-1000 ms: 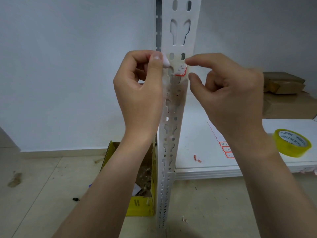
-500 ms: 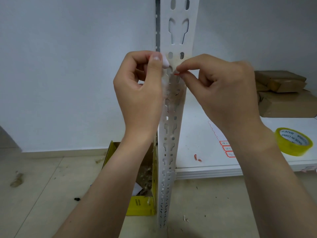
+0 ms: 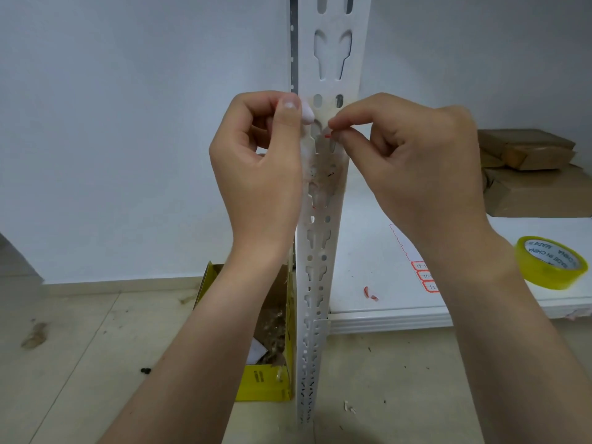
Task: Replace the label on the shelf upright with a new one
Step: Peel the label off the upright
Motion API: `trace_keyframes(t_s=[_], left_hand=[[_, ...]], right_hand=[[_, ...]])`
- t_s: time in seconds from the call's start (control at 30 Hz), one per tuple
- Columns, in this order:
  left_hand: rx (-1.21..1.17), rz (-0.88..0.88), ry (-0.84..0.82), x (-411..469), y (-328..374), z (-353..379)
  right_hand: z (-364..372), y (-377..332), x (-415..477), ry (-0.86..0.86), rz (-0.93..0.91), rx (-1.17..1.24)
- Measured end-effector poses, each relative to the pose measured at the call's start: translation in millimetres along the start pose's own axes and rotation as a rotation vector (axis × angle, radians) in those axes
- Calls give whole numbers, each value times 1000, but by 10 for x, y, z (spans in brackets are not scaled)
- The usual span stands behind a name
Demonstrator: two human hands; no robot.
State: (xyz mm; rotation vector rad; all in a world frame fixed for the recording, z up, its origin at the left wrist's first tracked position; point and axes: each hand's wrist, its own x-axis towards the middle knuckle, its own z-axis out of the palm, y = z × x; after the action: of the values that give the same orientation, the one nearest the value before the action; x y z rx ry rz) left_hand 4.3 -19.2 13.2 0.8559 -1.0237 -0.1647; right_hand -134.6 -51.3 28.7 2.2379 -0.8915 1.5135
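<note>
A white perforated shelf upright [image 3: 320,245] runs down the middle of the view, with smudged glue residue at hand height. My left hand [image 3: 259,168] grips its left edge, thumb pressed on the front. My right hand [image 3: 407,161] pinches a small red-edged label scrap [image 3: 327,135] between thumb and forefinger against the upright's face. Most of the label is hidden under my fingertips. A sheet of red-bordered labels [image 3: 423,277] lies on the white shelf board [image 3: 384,315], partly behind my right wrist.
A yellow tape roll [image 3: 551,262] sits on the shelf at right. Brown cardboard boxes [image 3: 528,174] stand at the back right. A yellow box of scraps [image 3: 266,376] stands on the floor left of the upright. A red scrap [image 3: 369,293] lies on the shelf.
My right hand moved left and closed thumb and forefinger on the label, which was plainly visible a second ago. My left hand stayed in place on the upright.
</note>
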Motion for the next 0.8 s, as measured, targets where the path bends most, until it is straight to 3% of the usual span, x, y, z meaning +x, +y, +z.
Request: trace_keyframes(t_s=[0.8], left_hand=[[9, 14, 3, 7, -14, -7]], right_hand=[[39, -31, -4, 27, 59, 68]])
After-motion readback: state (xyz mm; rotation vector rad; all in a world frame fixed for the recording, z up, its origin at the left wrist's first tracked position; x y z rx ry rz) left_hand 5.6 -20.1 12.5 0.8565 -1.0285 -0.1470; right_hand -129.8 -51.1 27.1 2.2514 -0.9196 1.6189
